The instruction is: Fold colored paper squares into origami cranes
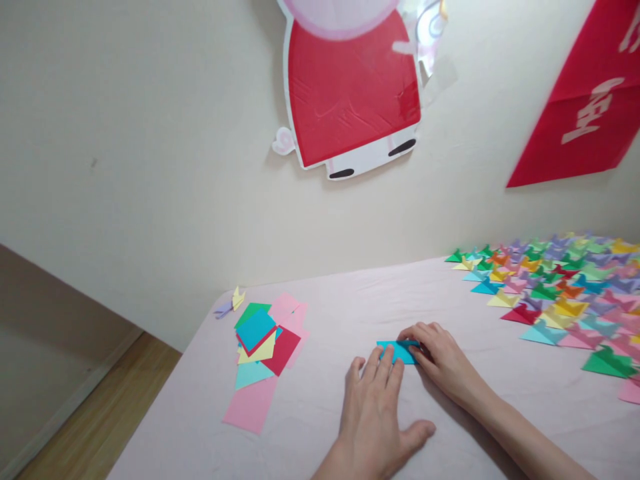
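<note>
A small folded blue paper (397, 349) lies on the pink table (350, 300). My left hand (375, 413) rests flat beside it, fingers stretched out with the tips on the paper's near edge and the thumb spread to the right. My right hand (440, 357) comes in from the right, fingers bent and pressed down on the paper's right end, covering part of it.
A loose pile of coloured paper squares (263, 340) lies at the left, with two small folded pieces (231, 303) behind it. Several folded paper figures (565, 293) cover the table's right side. The table's left edge drops to a wooden floor (100, 413). A wall stands behind.
</note>
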Action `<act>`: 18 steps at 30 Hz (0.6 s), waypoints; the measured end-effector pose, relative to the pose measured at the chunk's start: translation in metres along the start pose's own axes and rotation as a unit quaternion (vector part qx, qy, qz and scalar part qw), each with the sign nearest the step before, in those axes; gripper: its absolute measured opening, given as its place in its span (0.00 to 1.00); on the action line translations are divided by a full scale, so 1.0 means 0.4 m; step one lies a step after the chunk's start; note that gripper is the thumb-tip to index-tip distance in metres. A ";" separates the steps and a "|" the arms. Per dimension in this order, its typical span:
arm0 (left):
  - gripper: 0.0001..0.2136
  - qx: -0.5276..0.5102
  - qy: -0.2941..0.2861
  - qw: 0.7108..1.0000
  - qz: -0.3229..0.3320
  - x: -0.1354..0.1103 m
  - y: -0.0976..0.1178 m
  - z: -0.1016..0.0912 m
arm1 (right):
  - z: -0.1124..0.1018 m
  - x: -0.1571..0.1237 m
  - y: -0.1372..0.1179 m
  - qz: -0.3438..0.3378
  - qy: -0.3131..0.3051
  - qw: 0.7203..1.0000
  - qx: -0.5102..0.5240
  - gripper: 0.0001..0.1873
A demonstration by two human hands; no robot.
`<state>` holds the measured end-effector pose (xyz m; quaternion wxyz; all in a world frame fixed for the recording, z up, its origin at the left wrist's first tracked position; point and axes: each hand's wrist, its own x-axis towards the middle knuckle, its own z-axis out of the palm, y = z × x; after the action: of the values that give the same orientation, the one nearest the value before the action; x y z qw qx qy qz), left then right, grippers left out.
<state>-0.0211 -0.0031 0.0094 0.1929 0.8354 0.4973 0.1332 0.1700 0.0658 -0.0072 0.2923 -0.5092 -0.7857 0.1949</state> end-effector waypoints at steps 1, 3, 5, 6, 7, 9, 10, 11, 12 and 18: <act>0.39 0.001 0.002 1.000 0.001 -0.001 0.000 0.001 | 0.001 0.000 0.000 -0.001 0.001 1.000 -0.001 0.11; 0.38 0.002 0.004 1.000 0.004 -0.002 0.001 0.002 | 0.003 -0.001 0.001 -0.003 0.005 1.000 -0.001 0.11; 0.39 0.002 0.003 1.000 0.005 -0.004 0.001 0.001 | 0.004 -0.001 0.001 -0.004 0.008 1.000 -0.001 0.12; 0.39 0.001 0.002 1.000 0.004 -0.004 0.001 0.001 | 0.005 -0.002 0.001 -0.004 0.009 1.000 -0.001 0.11; 0.39 0.001 0.001 1.000 0.004 -0.004 0.001 0.000 | 0.005 -0.002 0.002 -0.003 0.009 1.000 -0.001 0.11; 0.38 0.001 -0.002 1.000 0.004 -0.004 0.000 -0.001 | 0.006 -0.001 0.003 -0.001 0.009 1.000 -0.003 0.11; 0.38 0.001 -0.003 1.000 0.005 -0.004 -0.001 -0.002 | 0.006 -0.001 0.004 0.000 0.009 1.000 -0.003 0.11; 0.37 0.000 -0.004 1.000 0.006 -0.004 -0.002 -0.002 | 0.006 -0.001 0.004 0.000 0.009 1.000 -0.004 0.11; 0.36 -0.001 -0.005 1.000 0.007 -0.003 -0.002 -0.002 | 0.006 0.000 0.005 0.001 0.008 1.000 -0.003 0.11; 0.38 0.004 0.001 1.000 0.004 0.002 -0.004 0.000 | 0.004 0.000 -0.003 0.003 0.002 1.000 -0.010 0.13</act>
<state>-0.0218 -0.0017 0.0088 0.1882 0.8380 0.4947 0.1331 0.1683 0.0652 -0.0076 0.2879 -0.5145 -0.7857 0.1871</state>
